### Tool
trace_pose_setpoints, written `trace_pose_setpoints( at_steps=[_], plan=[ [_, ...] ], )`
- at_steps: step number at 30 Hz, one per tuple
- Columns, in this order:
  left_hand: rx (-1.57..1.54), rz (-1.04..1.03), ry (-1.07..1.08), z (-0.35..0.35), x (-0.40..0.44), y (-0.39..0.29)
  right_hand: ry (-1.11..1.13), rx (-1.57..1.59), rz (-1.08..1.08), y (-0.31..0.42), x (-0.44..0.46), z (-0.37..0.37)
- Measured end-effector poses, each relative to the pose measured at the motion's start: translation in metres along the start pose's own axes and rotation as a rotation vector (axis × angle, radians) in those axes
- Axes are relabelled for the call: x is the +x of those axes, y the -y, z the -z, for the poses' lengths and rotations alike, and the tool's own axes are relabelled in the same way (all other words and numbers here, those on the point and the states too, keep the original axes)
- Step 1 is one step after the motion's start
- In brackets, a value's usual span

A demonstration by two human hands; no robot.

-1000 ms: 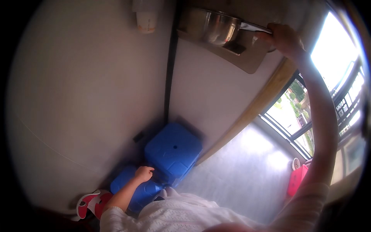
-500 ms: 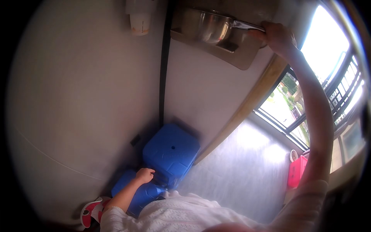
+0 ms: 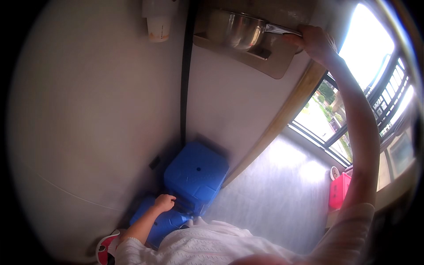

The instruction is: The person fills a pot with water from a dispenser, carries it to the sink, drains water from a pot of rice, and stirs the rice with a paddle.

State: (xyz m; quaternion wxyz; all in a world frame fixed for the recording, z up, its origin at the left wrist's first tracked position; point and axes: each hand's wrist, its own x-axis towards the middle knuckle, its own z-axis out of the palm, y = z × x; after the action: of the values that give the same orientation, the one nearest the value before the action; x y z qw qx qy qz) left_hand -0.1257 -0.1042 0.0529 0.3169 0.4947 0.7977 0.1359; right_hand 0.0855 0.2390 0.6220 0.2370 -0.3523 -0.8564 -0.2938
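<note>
head view. reference item: pot point(image 3: 243, 33). the pot is at the top of the view, upright, at a shelf point(image 3: 276, 66); contact between pot and shelf cannot be confirmed. the handle point(image 3: 282, 30) extends from the pot toward the window side.

right hand point(image 3: 316, 43): raised to the pot; fingers closed around the end of the handle. individual finger spacing cannot be told.

left hand point(image 3: 164, 202): well below the pot; fingers curled toward the palm, one finger partly extended. no held item is visible.

surrounding items: cup point(image 3: 158, 29), on the wall side of the pot, apart from it. blue box point(image 3: 197, 170), below the pot, near the left hand; contact cannot be told. window point(image 3: 366, 48), beyond the handle side of the pot. pink bin point(image 3: 338, 192), well below the pot, window side.
</note>
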Motion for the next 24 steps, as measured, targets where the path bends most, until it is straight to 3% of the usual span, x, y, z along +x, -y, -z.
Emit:
trace_pose_setpoints(
  at_steps=[24],
  plan=[
    [-0.009, -0.086, 0.038, 0.002, 0.011, 0.000, -0.004, 0.009, 0.034, -0.015, 0.009, -0.005]
  ],
)
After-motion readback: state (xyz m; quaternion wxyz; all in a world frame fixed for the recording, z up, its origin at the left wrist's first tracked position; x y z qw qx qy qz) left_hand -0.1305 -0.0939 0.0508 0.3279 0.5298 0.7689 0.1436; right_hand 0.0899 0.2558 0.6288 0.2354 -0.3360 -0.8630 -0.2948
